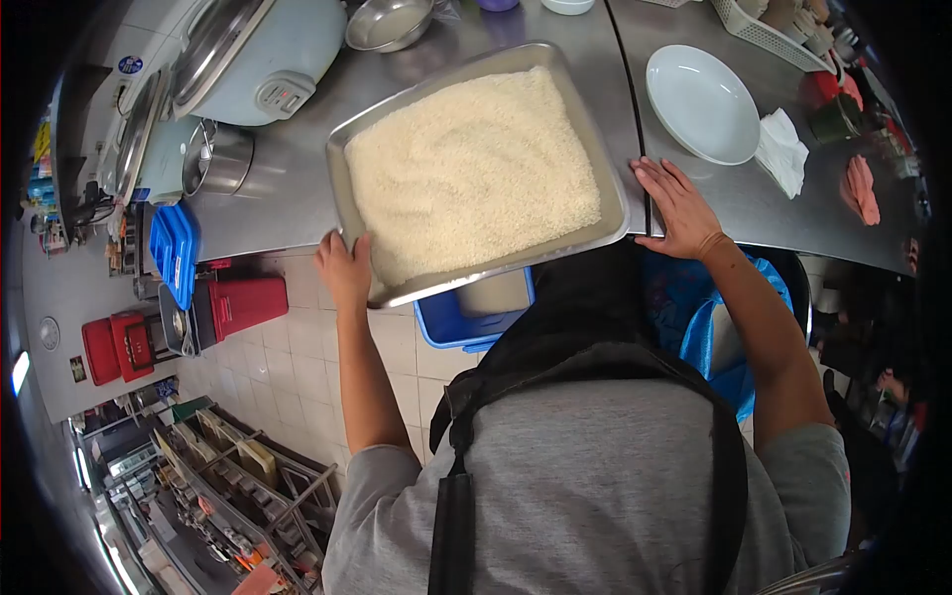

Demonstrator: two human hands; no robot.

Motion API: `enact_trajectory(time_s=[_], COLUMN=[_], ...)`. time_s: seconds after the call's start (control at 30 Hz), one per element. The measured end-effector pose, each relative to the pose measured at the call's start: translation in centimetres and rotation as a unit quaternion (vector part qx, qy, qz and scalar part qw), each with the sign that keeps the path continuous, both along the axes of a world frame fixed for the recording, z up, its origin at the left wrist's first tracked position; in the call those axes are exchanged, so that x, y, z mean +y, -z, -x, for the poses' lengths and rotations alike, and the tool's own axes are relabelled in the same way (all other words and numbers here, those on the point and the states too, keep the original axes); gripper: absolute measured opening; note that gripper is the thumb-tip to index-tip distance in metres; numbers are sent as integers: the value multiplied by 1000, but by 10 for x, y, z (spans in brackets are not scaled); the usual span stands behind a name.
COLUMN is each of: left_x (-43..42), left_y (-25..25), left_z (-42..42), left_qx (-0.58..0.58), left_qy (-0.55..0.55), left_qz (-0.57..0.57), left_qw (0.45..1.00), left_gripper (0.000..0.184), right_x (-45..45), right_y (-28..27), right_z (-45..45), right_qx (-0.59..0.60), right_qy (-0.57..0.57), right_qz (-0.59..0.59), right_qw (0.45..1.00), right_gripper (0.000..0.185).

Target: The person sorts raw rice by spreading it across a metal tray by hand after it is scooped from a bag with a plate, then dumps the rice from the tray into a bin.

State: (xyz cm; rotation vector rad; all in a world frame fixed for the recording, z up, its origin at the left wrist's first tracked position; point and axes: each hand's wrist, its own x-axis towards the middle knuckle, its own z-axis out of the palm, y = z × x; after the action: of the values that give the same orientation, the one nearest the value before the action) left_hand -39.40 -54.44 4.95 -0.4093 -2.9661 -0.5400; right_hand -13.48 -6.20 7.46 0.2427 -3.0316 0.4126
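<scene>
A rectangular metal tray (337,183) filled with pale grains (476,169) sits tilted in angle on the steel counter (283,183), its near left corner jutting past the counter's front edge. My left hand (344,266) grips the tray's rim at that corner, thumb on the inner side. Just right of the tray, my right hand (681,210) lies on the counter with its fingers spread, across a dark seam, and holds nothing. Below the tray, a blue bin (446,322) with pale contents stands near the floor.
Large cookers (253,59), a steel pot (220,159) and a metal bowl (389,22) stand at the left and back. On the right are a white oval plate (702,104), a crumpled tissue (781,152) and a pink cloth (860,190). A blue bag (704,337) hangs below.
</scene>
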Motion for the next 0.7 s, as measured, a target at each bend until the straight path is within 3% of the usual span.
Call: enact_trajectory(time_s=[0.07,0.1,0.13,0.2,0.3,0.4,0.53,0.7], left_x=[-25,-32,-38,-54,-86,-136,-212,-223], left_y=[-10,-13,-15,-23,-14,12,37,-2], left_z=[-22,-41,-62,-96,-135,-176,-258,-325], left_qx=[-122,-183,-236,-362,-388,-384,-338,-263], left_qy=[-53,-91,-124,-209,-259,-328,-385,-502], left_qz=[-47,-231,-405,-485,-503,-529,-546,-510], left_qw=[990,951,874,768,727,682,663,646], left_gripper=[52,47,43,43,47,36,10,7], right_x=[-4,-5,-5,-3,-3,-5,-7,-8], right_y=[-5,-6,-7,-6,-6,-7,-8,-9], right_z=[2,3,3,2,3,4,4,7], right_qx=[-12,-17,-17,-19,-13,-12,6,16], right_qy=[3,5,6,5,-1,-1,-11,-21], right_qz=[-4,-5,-6,-8,-6,-8,-7,-27], right_qw=[1000,1000,1000,1000,1000,1000,1000,999], right_gripper=[106,106,105,103,99,98,97,98])
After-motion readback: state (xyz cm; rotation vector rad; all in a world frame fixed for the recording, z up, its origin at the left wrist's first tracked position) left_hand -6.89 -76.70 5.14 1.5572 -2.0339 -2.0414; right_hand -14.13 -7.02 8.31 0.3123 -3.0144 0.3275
